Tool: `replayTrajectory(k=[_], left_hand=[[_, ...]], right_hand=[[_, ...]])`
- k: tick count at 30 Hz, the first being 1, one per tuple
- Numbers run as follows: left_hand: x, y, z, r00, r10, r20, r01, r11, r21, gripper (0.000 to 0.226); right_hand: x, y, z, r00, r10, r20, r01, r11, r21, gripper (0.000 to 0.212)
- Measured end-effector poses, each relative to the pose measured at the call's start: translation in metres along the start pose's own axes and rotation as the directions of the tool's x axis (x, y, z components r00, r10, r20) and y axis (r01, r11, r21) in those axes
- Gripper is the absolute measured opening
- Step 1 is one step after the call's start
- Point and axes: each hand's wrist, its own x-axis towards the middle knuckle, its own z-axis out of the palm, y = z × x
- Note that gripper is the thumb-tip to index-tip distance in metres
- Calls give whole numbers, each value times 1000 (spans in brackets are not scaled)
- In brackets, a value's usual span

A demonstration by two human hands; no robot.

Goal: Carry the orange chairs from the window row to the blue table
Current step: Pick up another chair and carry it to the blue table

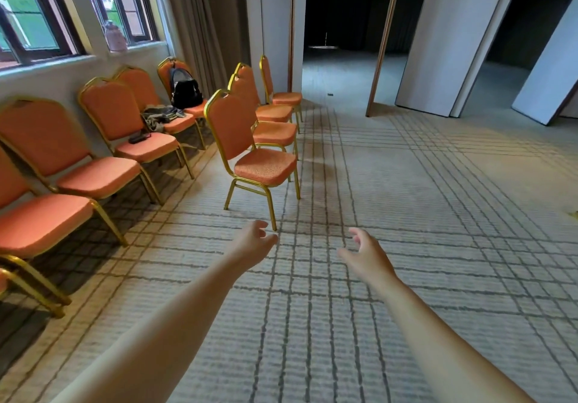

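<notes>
Several orange chairs with gold frames line the wall under the windows on the left; the nearest full one (67, 164) faces right. A second line of orange chairs stands out on the carpet, the closest (250, 149) just beyond my hands. My left hand (253, 241) reaches forward with fingers loosely curled, holding nothing, a short way from that chair's front leg. My right hand (364, 254) is stretched out beside it, fingers relaxed and empty. No blue table is in view.
A black backpack (186, 88) and a bundle of cloth (159, 116) lie on window-row chairs, with a small dark object (139, 136) on another seat. White folding partition panels (438, 39) stand at the right, with a dark room (344, 11) beyond. Patterned carpet (422, 189) stretches right.
</notes>
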Motion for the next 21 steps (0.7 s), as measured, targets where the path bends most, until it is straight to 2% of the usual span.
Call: replayTrajectory(k=[10, 15, 17, 21], left_hand=[[265, 64, -5, 998, -38, -44, 40, 998, 46, 55], [384, 105, -3, 996, -45, -82, 50, 997, 65, 47], [404, 112, -2, 997, -52, -62, 56, 996, 75, 46], [517, 126, 2, 994, -80, -72, 84, 995, 57, 47]], right_hand=[[295, -54, -3, 997, -65, 51, 66, 998, -3, 66], [439, -86, -15, 990, -100, 103, 105, 993, -51, 65], [463, -91, -14, 988, -105, 112, 112, 992, -62, 64], [569, -107, -8, 983, -91, 158, 103, 992, -66, 65]])
